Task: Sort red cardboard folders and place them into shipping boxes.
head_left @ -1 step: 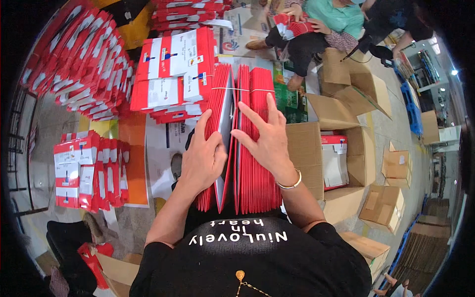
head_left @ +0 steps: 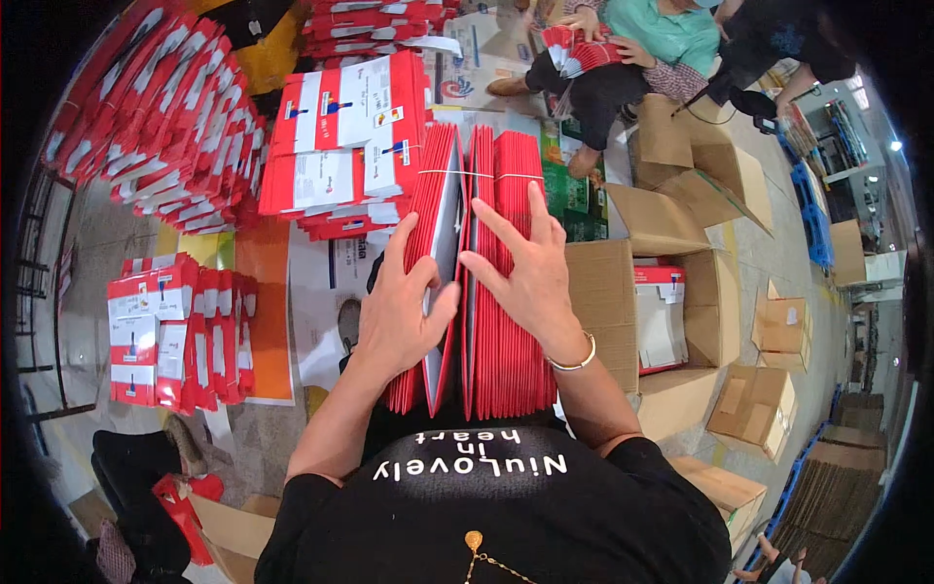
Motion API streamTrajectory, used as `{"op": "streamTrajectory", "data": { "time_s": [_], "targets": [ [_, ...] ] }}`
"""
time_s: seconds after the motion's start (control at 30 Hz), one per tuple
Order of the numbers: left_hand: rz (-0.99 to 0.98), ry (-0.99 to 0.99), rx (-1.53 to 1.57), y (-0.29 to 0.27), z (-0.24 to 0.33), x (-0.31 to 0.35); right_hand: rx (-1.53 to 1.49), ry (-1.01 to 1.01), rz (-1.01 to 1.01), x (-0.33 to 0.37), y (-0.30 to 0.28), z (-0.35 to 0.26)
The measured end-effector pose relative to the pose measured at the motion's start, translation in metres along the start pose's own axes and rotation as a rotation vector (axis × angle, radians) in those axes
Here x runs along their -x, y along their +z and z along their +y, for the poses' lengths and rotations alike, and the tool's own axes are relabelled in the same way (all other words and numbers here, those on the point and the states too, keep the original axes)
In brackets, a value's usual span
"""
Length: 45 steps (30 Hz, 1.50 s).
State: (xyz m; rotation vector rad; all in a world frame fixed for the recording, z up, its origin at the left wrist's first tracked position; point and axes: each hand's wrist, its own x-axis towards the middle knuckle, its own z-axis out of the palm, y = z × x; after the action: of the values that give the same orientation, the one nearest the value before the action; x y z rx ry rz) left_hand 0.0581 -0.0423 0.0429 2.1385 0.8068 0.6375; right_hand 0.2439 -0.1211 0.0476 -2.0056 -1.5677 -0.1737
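Note:
Upright in front of my body stands a bundle of flat red folded cartons, with a thin pale band across its far part. The bundle parts near the middle into a narrow gap, where a pale inner side shows. My left hand lies against the left part, index finger stretched forward and thumb reaching toward the gap. Spread fingers of my right hand rest on the right part, beside the gap. Both hands are open. The undersides of the fingers are hidden.
Stacks of red and white flat cartons stand at the left, a tall pile at far left and a smaller one nearer. An open cardboard box sits right. A co-worker in a green top holds red cartons ahead.
My left thumb has moved out from the fingers, toward the gap. My right hand keeps its place on the bundle. The whole view has shifted very slightly.

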Motion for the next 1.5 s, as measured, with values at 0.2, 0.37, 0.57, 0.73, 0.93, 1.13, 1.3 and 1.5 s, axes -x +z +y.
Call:
{"op": "streamTrajectory", "data": {
  "time_s": [0.2, 0.37, 0.57, 0.73, 0.93, 1.13, 1.3, 1.5],
  "targets": [
    [-0.01, -0.031, -0.129, -0.003, 0.002, 0.005, -0.022, 0.006, -0.032, -0.001, 0.007, -0.007],
    [0.045, 0.0, -0.119, 0.006, -0.004, 0.0, -0.04, 0.034, -0.017, -0.001, 0.009, 0.001],
    [-0.021, 0.123, -0.156, -0.001, -0.007, -0.001, -0.055, 0.004, -0.009, -0.003, 0.006, -0.002],
    [-0.006, 0.045, -0.197, -0.003, 0.0, -0.006, -0.022, 0.017, -0.04, -0.006, 0.009, -0.005],
    [0.039, 0.021, 0.028, 0.005, 0.002, -0.008, -0.056, 0.002, 0.031, -0.011, 0.004, -0.001],
    [0.065, 0.134, -0.125, 0.007, -0.013, -0.002, -0.024, 0.01, -0.011, -0.004, 0.011, -0.009],
    [0.043, 0.128, -0.071, 0.002, -0.006, -0.002, -0.009, 0.033, -0.008, -0.002, 0.008, -0.013],
    [-0.011, 0.061, -0.073, 0.001, -0.006, -0.003, -0.06, 0.064, -0.022, -0.007, 0.005, -0.012]
  ]
}}
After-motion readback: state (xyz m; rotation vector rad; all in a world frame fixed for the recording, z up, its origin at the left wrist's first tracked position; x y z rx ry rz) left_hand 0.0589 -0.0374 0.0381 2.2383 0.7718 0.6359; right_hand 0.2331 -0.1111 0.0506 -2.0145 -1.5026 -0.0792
